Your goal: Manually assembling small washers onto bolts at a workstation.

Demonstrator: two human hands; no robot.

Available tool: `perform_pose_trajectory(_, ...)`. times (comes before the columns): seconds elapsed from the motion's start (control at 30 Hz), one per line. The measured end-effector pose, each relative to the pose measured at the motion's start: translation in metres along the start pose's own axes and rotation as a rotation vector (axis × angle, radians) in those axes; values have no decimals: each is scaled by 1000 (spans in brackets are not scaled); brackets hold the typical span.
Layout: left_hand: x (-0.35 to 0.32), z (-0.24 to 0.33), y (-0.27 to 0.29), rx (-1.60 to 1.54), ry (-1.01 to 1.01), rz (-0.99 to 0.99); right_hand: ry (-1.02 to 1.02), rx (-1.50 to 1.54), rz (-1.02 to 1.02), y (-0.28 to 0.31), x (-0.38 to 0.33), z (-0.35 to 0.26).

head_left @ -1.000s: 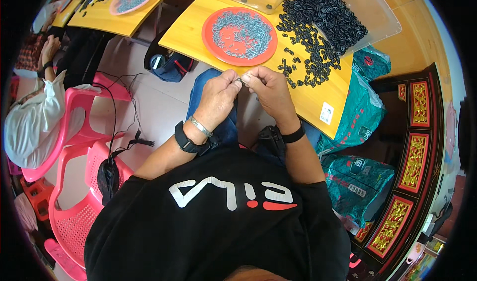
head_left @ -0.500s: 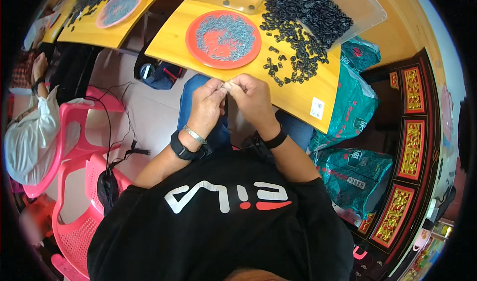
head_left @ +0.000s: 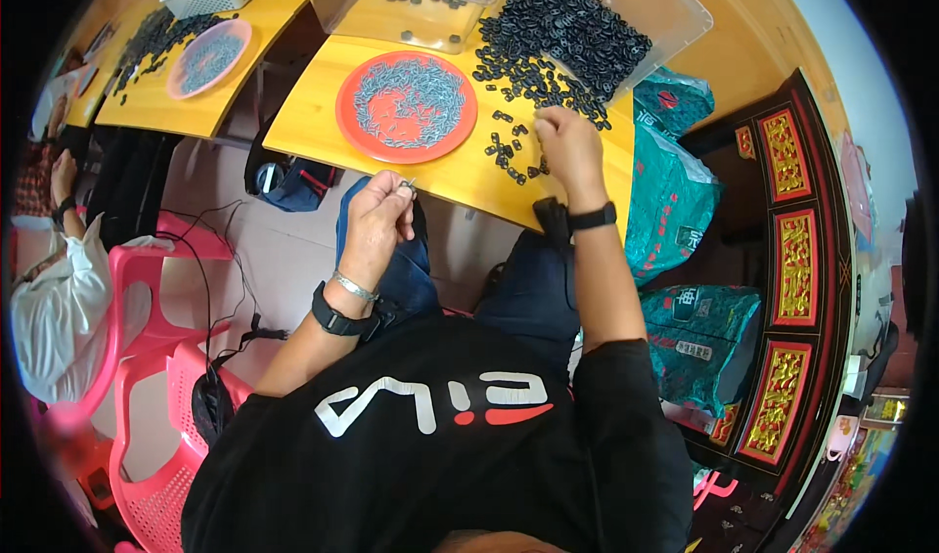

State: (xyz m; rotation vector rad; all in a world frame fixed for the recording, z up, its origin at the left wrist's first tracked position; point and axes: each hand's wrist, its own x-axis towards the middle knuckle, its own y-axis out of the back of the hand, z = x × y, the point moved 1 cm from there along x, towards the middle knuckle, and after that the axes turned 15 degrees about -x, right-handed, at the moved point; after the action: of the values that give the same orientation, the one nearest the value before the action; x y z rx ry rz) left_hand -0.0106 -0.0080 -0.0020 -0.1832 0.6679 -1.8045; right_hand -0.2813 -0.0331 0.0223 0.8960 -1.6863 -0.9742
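My left hand [head_left: 377, 221] is closed in front of the yellow table's edge, pinching a small metal pin [head_left: 408, 187] between thumb and fingers. My right hand [head_left: 567, 144] reaches over the yellow table [head_left: 303, 123] onto the loose small black parts [head_left: 514, 147] beside the big heap of black parts [head_left: 567, 35]; whether it holds one I cannot tell. A red plate [head_left: 406, 106] full of small grey pins lies on the table between the hands.
A clear plastic tray [head_left: 675, 5] holds the black heap; another clear bin [head_left: 401, 0] stands behind the plate. A second table [head_left: 186, 64] with a pink plate is at left. Another person sits at far left by pink chairs [head_left: 147, 357]. Green bags [head_left: 675, 201] lie at right.
My hands were together in front of the table edge; now they have parted. The right hand has gone out onto the black parts, the left stays low with the pin.
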Motion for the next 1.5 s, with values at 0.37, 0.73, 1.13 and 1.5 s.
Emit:
perform_pose_trajectory(0.37, 0, -1, 1, 40, -14, -23, -37, -351, -358, -28, 32, 12)
perform_pose_trajectory(0.73, 0, -1, 2, 12, -8, -24, 52, -300, -287, -40, 34, 21)
perform_pose_trajectory(1.13, -1, -3, 5, 20, 2, -25, -268, 1162, -456, 3, -10, -28)
perform_pose_trajectory(1.5, -2, -3, 1, -5, -13, -49, -298, 1398, -548, -4, -58, -89)
